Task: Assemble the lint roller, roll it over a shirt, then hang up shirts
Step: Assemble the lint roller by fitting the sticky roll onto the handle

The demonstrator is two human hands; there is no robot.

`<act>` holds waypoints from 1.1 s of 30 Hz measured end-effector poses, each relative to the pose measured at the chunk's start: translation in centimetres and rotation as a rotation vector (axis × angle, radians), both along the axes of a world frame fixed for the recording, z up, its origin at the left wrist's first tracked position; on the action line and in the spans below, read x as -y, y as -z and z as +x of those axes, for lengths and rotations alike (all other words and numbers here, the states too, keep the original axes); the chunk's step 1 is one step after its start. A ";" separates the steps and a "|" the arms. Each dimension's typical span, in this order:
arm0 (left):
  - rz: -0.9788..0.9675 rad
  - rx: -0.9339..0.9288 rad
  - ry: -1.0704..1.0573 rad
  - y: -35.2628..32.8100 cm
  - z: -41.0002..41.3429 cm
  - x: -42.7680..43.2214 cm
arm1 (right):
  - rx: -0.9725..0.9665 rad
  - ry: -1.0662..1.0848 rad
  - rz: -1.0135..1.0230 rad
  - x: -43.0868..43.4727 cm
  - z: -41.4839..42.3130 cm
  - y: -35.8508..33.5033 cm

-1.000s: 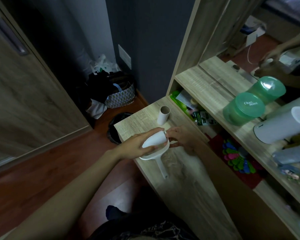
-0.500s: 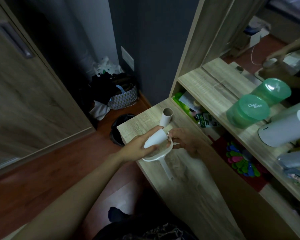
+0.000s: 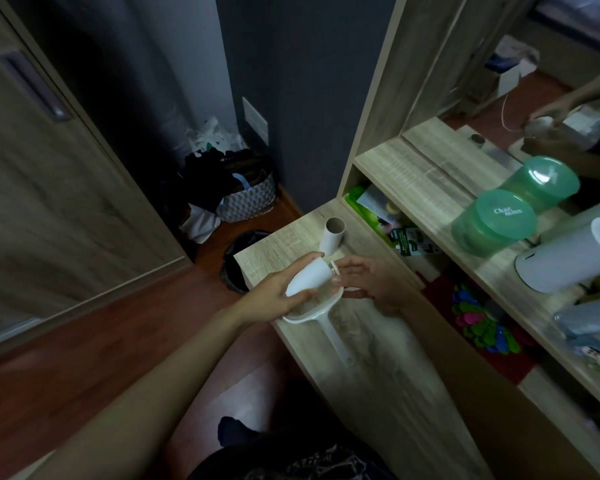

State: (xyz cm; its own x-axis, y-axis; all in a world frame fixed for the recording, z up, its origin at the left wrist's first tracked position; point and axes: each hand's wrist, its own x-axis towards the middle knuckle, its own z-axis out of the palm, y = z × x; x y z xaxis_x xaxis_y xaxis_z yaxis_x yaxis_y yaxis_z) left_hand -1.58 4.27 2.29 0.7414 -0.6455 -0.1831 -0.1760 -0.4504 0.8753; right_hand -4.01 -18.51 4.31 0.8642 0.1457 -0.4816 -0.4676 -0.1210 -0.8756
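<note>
A white lint roll (image 3: 309,277) lies in my left hand (image 3: 274,296), which grips it from the left, just above the wooden desk (image 3: 371,358). The white roller frame with its long handle (image 3: 333,332) rests on the desk under the roll. My right hand (image 3: 368,280) pinches the frame's small end cap at the roll's right end. An empty cardboard core (image 3: 332,235) stands upright just behind. No shirt shows clearly.
A black waste bin (image 3: 238,259) sits on the floor beside the desk's far end, a laundry basket (image 3: 246,199) full of clothes behind it. On the shelf at right stand green tubs (image 3: 496,221) and a white container (image 3: 565,261). A mirror rises above.
The roll has tilted up slightly in my left hand. My right hand's fingers have shifted onto the end of the roll. The frame stays on the desk.
</note>
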 end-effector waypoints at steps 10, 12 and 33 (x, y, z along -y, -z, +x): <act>-0.006 -0.013 -0.009 -0.7 0.4 0.7 | 0.083 0.070 -0.056 -0.6 0.0 0.1; -0.032 -0.032 -0.022 -0.7 0.5 0.8 | 0.094 0.083 -0.073 -0.7 0.1 0.3; -0.146 -0.230 -0.206 0.7 -0.5 2.2 | 0.287 0.200 -0.302 -1.9 0.0 1.4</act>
